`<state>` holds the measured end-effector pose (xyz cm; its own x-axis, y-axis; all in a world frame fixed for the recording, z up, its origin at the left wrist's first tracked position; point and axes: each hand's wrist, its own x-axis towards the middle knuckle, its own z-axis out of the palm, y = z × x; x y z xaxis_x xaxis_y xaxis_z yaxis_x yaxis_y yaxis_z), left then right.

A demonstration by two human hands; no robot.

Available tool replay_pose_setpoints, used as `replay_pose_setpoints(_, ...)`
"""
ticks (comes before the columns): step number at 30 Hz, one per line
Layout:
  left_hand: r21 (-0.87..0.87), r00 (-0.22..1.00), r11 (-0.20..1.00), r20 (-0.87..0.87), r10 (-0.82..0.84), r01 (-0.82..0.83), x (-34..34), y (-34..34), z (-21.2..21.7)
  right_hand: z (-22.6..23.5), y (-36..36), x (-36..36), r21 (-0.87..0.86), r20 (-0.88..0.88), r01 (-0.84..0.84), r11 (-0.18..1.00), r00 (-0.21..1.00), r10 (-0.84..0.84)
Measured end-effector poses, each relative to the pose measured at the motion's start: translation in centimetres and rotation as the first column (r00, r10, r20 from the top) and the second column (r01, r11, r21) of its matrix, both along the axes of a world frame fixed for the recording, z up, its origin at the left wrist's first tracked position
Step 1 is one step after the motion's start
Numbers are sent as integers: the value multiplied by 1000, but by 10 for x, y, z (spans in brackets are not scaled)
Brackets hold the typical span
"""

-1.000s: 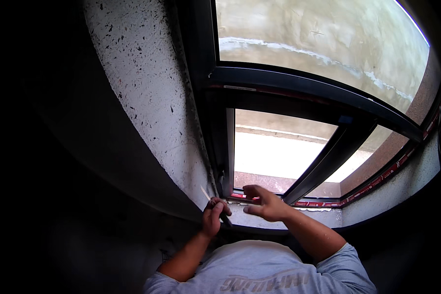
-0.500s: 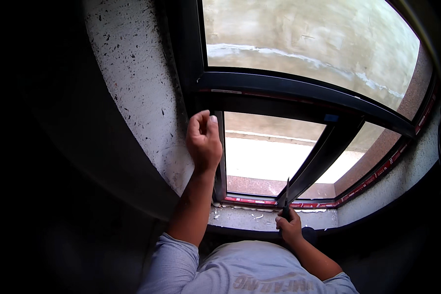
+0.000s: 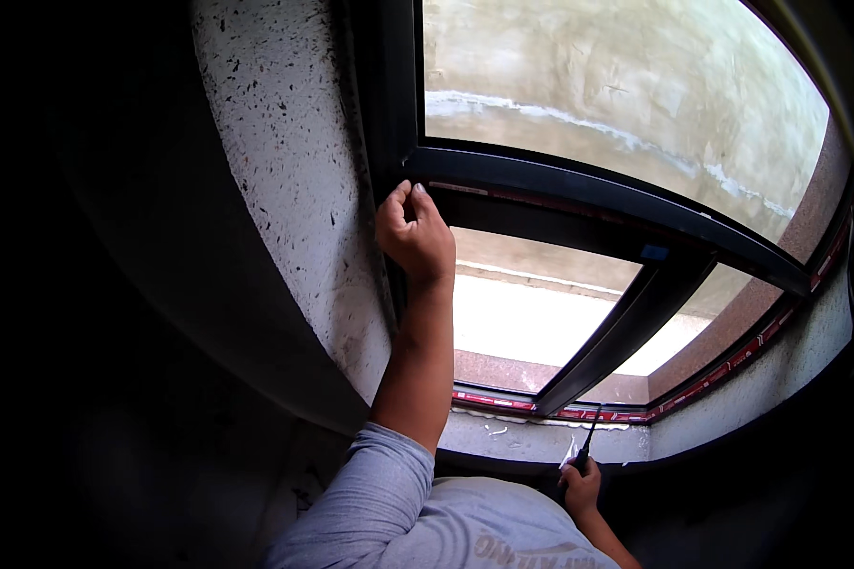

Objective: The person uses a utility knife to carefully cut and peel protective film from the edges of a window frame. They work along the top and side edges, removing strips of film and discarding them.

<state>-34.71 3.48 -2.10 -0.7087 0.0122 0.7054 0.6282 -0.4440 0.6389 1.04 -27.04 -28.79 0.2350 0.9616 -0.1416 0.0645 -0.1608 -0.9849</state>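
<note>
My left hand (image 3: 416, 237) is raised to the left end of the window's dark horizontal bar (image 3: 560, 180). Its thumb and forefinger are brought together at the frame, beside the wall edge. Whatever they pinch, if anything, is too small to make out. Low on the right, my right hand (image 3: 581, 486) is closed around the dark handle of a slim, pointed knife (image 3: 590, 438). The blade points up toward the bottom rail of the window frame, which carries red printed protective film (image 3: 503, 402). A white sliver (image 3: 568, 452) shows beside the handle.
A speckled pale wall (image 3: 280, 152) borders the window on the left. White scraps and a ragged foam line lie along the sill (image 3: 517, 438). A dark slanted mullion (image 3: 626, 332) divides the lower panes, with a blue patch (image 3: 654, 252) near its top.
My left hand has risen along the frame's left side to the horizontal bar. The right hand has drawn the knife down and to the right, away from the mullion's foot. The view has shifted slightly.
</note>
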Motion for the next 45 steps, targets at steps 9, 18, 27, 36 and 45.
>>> replay_pose_setpoints(9,-16,969,981,159,-188,193,3,-5,11,-21,0,-13,-58,20,-62,996,998,63)
replay_pose_setpoints(18,-85,961,966,152,-230,244,-14,-16,9,-35,20,-37,-10,324,-204,979,926,196)
replay_pose_setpoints(27,-143,961,950,69,-269,276,-27,-16,15,-22,-2,-36,-87,272,-125,988,951,144)
replay_pose_setpoints(36,-237,937,907,63,-343,348,-34,-20,30,-62,-12,-20,-107,334,-74,992,937,106)
replay_pose_setpoints(45,-73,814,817,-80,-576,571,-35,-27,-6,-54,-1,-35,-79,480,-144,986,862,165)
